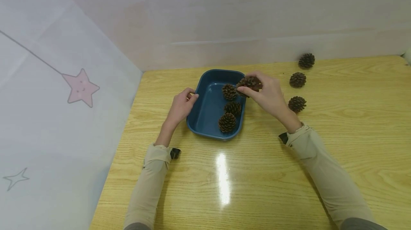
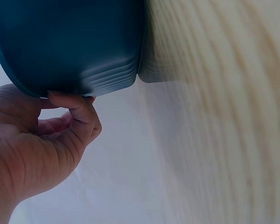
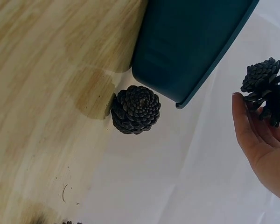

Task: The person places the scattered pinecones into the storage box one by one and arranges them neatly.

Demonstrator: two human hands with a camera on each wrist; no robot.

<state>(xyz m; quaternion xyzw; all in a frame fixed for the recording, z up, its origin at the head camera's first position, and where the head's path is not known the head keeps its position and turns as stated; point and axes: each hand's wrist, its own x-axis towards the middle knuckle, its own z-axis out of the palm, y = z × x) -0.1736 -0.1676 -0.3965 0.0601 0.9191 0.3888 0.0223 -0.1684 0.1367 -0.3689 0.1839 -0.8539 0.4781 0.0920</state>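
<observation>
A dark blue plastic basin (image 1: 205, 116) stands on the table, with several brown pine cones inside along its right side, among them one pine cone (image 1: 227, 122) near the front. My left hand (image 1: 183, 105) grips the basin's left rim between thumb and fingers; the left wrist view shows the curled fingers (image 2: 81, 114) at that rim. Over the right rim, my right hand (image 1: 271, 96) pinches a pine cone (image 1: 246, 82) between thumb and fingertips. Its open scales show in the right wrist view, where the held pine cone (image 3: 261, 77) is partly cut off by the frame.
Right of the basin, a back pine cone (image 1: 306, 60), a middle pine cone (image 1: 297, 80) and a front pine cone (image 1: 297, 104) form a row on the wooden table (image 1: 205, 173). The right wrist view has a pine cone (image 3: 136, 110) beside the basin. A pale covered wall (image 1: 224, 16) borders the table's back.
</observation>
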